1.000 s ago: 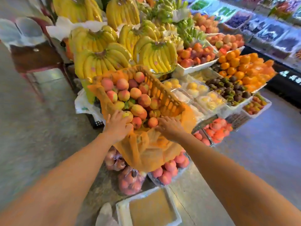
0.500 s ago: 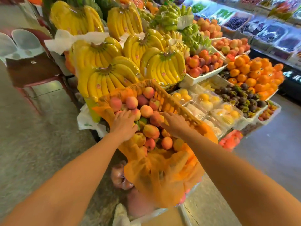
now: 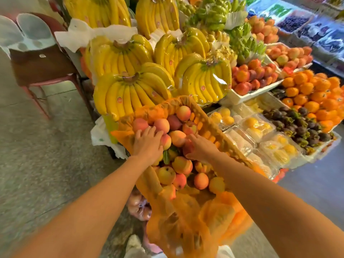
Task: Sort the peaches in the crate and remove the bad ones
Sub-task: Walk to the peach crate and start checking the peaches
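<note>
**PEACH CRATE, FRUIT STALL**

Orange lattice-walled plastic crate (image 3: 208,133), lined with orange net, tilted below film-wrapped bananas (image 3: 130,94) bearing small round red stickers, print unreadable. Holds round, matte pink-yellow peaches (image 3: 183,165). Left hand (image 3: 148,146): fingers spread flat on peaches, gripping nothing. Right hand (image 3: 202,148): laid over a red peach (image 3: 187,148); grip impossible to tell.

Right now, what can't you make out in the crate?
Head view only:
- Bruising on the peaches: blurred, too soft to judge.
- Lower layers: buried under the top one.
- Grip of the right hand: its back hides the palm.
- Fruit under the left hand: covered by it.
- Near end of the crate: draped by orange liner.
</note>
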Available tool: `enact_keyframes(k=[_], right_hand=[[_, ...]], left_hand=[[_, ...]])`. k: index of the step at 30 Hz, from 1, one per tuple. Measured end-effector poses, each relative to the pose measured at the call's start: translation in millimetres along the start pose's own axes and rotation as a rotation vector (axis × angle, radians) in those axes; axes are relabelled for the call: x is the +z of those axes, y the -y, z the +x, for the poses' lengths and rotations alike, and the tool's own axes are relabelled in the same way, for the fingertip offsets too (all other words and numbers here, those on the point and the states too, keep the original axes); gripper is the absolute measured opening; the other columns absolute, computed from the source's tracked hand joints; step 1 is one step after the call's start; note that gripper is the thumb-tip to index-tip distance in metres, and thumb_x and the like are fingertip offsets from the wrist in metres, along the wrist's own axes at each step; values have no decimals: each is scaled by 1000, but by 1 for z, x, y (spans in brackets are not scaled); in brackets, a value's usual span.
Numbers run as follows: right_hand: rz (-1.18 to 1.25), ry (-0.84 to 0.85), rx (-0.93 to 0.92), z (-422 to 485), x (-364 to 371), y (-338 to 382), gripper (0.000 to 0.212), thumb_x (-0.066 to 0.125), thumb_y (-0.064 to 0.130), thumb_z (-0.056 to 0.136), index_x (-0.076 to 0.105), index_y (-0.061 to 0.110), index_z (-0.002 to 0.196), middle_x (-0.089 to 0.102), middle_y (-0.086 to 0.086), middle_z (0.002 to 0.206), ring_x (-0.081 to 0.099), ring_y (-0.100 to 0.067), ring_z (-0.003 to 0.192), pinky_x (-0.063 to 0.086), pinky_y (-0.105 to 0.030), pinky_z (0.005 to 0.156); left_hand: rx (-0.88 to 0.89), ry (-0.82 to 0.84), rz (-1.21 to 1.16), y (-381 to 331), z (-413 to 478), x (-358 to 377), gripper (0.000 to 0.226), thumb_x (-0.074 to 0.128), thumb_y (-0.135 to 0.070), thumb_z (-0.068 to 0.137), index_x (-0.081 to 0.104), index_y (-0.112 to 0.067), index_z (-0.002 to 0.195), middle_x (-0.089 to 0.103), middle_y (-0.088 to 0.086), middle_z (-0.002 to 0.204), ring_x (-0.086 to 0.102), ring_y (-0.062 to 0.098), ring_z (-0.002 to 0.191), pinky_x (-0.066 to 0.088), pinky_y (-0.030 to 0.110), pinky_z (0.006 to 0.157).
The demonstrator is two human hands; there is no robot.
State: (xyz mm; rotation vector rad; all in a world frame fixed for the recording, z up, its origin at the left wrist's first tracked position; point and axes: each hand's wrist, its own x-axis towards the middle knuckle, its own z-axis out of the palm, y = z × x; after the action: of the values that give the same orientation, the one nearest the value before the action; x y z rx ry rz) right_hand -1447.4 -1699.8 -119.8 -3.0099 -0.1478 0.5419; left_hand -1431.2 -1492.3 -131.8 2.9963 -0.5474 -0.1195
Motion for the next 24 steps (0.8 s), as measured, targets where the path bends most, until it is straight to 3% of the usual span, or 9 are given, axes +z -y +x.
enact_keyframes(k=[3, 6, 8, 13, 17, 21, 24], right_hand=[[25, 11, -84, 12, 2, -14, 86, 74, 43, 77, 28, 11, 143, 45, -11, 136, 50, -30, 120, 49, -37, 87], [20, 75, -178, 20, 6, -29, 107, 79, 45, 72, 15, 7, 148, 40, -13, 143, 47, -32, 124, 46, -39, 96], [47, 85, -228, 25, 8, -38, 109, 80, 44, 71, 14, 8, 149, 42, -14, 142, 47, -33, 124, 45, -40, 99], [245, 41, -326, 31, 4, -56, 100, 80, 36, 70, 22, 12, 148, 56, -10, 128, 53, -32, 116, 46, -36, 92], [683, 22, -258, 27, -4, -69, 75, 80, 39, 73, 43, 15, 134, 60, -7, 114, 59, -25, 105, 50, -38, 88], [1047, 144, -157, 25, -17, -65, 62, 77, 40, 79, 46, 18, 128, 62, -7, 106, 64, -15, 85, 54, -25, 68], [1113, 202, -149, 19, -26, -59, 57, 71, 39, 84, 44, 16, 130, 64, -8, 109, 64, -15, 84, 56, -24, 68]], left_hand=[[-62, -95, 9, -6, 6, 6, 48, 50, -37, 93, 38, -28, 138, 31, 2, 154, 26, 22, 142, 22, 45, 112], [-135, -128, 12, -15, 11, 9, 47, 53, -37, 90, 41, -26, 135, 35, 1, 152, 31, 20, 139, 25, 45, 107], [-174, -135, 27, -20, 14, 10, 48, 53, -37, 89, 42, -24, 134, 36, 1, 151, 33, 19, 138, 26, 44, 106], [-200, -183, -83, -25, 17, 9, 38, 60, -30, 85, 53, -19, 121, 51, 4, 129, 44, 25, 123, 38, 40, 95], [-68, -201, -381, -28, 14, 8, 33, 68, -30, 82, 60, -21, 113, 54, -1, 108, 53, 22, 105, 45, 38, 84], [-17, 24, -755, -52, 10, 5, 68, 78, -45, 73, 45, -38, 133, 50, -15, 126, 55, 10, 107, 49, 33, 89], [-37, 9, -894, -68, 8, 6, 81, 81, -48, 69, 38, -41, 137, 45, -15, 137, 50, 8, 118, 47, 33, 94]])
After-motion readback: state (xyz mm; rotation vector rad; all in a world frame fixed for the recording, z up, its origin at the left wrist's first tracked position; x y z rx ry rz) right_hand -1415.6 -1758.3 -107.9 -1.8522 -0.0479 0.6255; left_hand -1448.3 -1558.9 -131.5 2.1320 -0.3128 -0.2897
